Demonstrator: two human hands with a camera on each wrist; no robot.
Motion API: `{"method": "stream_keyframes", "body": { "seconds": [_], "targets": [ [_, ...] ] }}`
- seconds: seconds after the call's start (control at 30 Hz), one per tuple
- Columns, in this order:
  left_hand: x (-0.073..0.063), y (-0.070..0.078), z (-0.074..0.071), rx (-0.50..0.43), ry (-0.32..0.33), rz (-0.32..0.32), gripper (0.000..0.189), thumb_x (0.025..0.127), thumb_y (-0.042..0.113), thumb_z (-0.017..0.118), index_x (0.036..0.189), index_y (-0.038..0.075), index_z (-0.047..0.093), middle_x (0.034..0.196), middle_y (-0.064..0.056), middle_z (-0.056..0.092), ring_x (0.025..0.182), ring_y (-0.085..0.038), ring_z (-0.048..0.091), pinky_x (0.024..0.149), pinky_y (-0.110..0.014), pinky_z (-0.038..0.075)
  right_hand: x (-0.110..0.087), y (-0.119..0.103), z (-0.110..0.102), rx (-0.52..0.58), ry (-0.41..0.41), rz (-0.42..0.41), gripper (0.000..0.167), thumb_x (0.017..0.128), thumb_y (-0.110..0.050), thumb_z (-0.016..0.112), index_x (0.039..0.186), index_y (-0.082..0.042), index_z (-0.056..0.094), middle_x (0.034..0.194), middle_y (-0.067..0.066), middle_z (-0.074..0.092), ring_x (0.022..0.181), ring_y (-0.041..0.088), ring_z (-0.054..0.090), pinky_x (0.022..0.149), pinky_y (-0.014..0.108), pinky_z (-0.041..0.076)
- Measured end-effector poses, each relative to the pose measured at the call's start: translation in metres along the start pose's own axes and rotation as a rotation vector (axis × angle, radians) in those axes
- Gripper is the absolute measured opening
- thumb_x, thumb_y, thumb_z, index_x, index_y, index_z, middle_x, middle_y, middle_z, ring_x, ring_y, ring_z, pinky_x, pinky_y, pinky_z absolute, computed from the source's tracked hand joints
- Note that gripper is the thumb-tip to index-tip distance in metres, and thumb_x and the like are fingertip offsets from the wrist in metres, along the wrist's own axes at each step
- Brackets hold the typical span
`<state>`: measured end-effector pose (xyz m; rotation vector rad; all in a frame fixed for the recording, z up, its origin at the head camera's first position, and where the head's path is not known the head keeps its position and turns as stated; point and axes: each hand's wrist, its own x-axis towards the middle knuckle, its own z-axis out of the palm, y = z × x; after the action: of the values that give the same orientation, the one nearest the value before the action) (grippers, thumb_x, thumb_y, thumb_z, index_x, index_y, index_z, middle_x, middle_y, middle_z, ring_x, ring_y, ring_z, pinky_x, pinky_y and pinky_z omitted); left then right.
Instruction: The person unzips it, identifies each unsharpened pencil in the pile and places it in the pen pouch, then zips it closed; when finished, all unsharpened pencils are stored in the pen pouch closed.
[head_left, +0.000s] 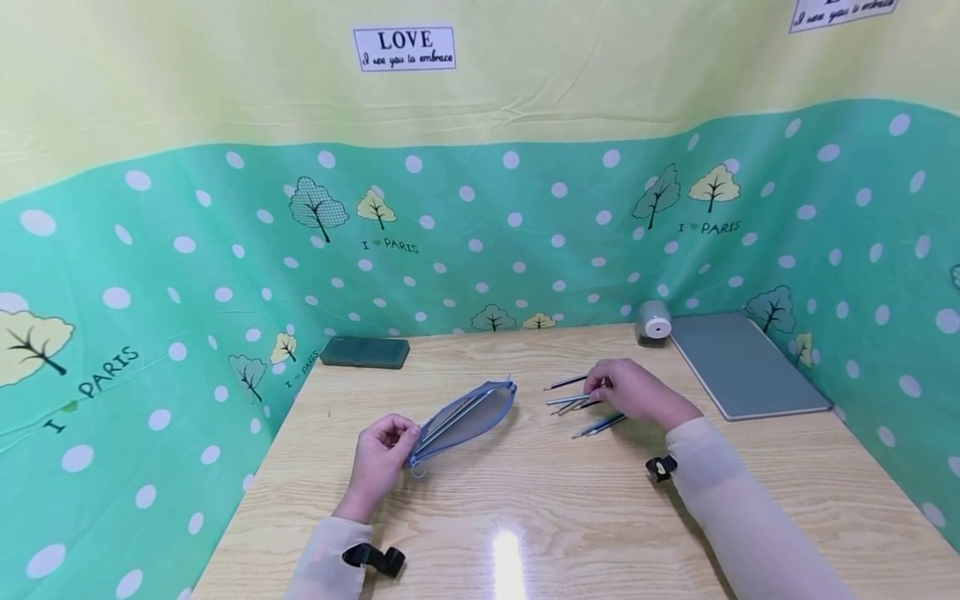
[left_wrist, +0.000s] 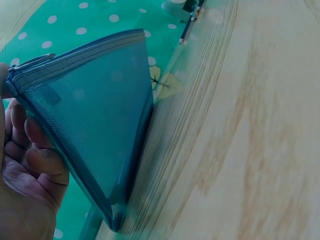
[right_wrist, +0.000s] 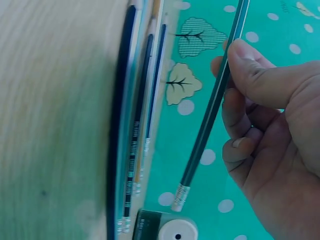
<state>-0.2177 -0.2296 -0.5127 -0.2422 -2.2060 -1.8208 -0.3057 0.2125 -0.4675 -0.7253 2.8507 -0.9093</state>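
My left hand (head_left: 381, 457) pinches one end of a blue mesh zip pouch (head_left: 480, 417), whose mouth gapes upward in the head view. Thin pencil-like lengths show inside it. In the left wrist view the pouch (left_wrist: 100, 115) hangs from the fingers, its lower corner near the wooden table. A dark green pencil (right_wrist: 206, 122) with a white eraser end is held between the thumb and fingers of my right hand (head_left: 633, 392). Several loose pencils (head_left: 606, 425) lie on the table around and below that hand; in the right wrist view, pencils (right_wrist: 141, 95) lie beside it.
A dark green case (head_left: 364, 353) lies at the back left of the table. At the back right stand a grey-and-white pencil sharpener (head_left: 654, 322) and, beside it, a flat grey board (head_left: 750, 367). A polka-dot cloth (head_left: 480, 225) encloses the back and sides.
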Motion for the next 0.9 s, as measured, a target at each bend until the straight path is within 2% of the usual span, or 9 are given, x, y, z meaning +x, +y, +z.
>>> {"method": "stream_keyframes", "body": {
  "seconds": [0.13,0.3,0.53,0.63,0.9],
  "targets": [
    [0.0,0.0,0.0,-0.001,-0.001,-0.004,0.009,0.098,0.002,0.072,0.09,0.003,0.072,0.081,-0.016,0.067,0.064,-0.011,0.055,0.056,-0.021,0.045,-0.001,-0.005,-0.005,-0.003,0.034,-0.035,0.011,0.096,-0.001,0.074,0.098,-0.012,0.077,0.09,-0.004,0.068,0.083,0.015,0.059,0.075,0.037,0.05],
    [0.001,-0.001,0.0,0.002,0.002,0.007,0.008,0.099,0.003,0.071,0.091,0.001,0.072,0.082,-0.015,0.068,0.064,-0.011,0.056,0.057,-0.022,0.046,0.0,-0.011,-0.009,0.008,0.047,-0.031,0.009,0.096,-0.005,0.075,0.1,-0.012,0.078,0.092,-0.004,0.069,0.083,0.016,0.058,0.074,0.037,0.05],
    [0.001,-0.002,-0.001,0.004,0.001,0.018,0.009,0.099,0.005,0.071,0.092,-0.001,0.072,0.082,-0.015,0.068,0.065,-0.01,0.058,0.058,-0.022,0.048,-0.001,-0.021,-0.011,0.042,0.065,-0.04,0.017,0.096,-0.003,0.074,0.107,-0.014,0.081,0.093,-0.008,0.068,0.083,0.015,0.06,0.073,0.036,0.052],
    [0.001,-0.003,-0.001,-0.001,-0.001,0.02,0.009,0.099,0.004,0.071,0.092,-0.001,0.072,0.082,-0.016,0.068,0.064,-0.011,0.057,0.057,-0.022,0.048,-0.002,-0.025,-0.011,0.047,0.07,-0.054,0.019,0.096,-0.002,0.074,0.105,-0.016,0.082,0.092,-0.008,0.066,0.082,0.014,0.06,0.073,0.035,0.053],
    [0.0,-0.004,0.0,0.001,0.007,0.023,0.009,0.099,0.005,0.071,0.091,0.0,0.071,0.079,-0.007,0.067,0.064,-0.011,0.057,0.056,-0.022,0.048,-0.004,-0.039,-0.01,0.018,0.098,-0.123,0.019,0.094,0.001,0.075,0.1,-0.017,0.078,0.094,-0.01,0.065,0.091,0.013,0.063,0.083,0.039,0.055]
  ]
}}
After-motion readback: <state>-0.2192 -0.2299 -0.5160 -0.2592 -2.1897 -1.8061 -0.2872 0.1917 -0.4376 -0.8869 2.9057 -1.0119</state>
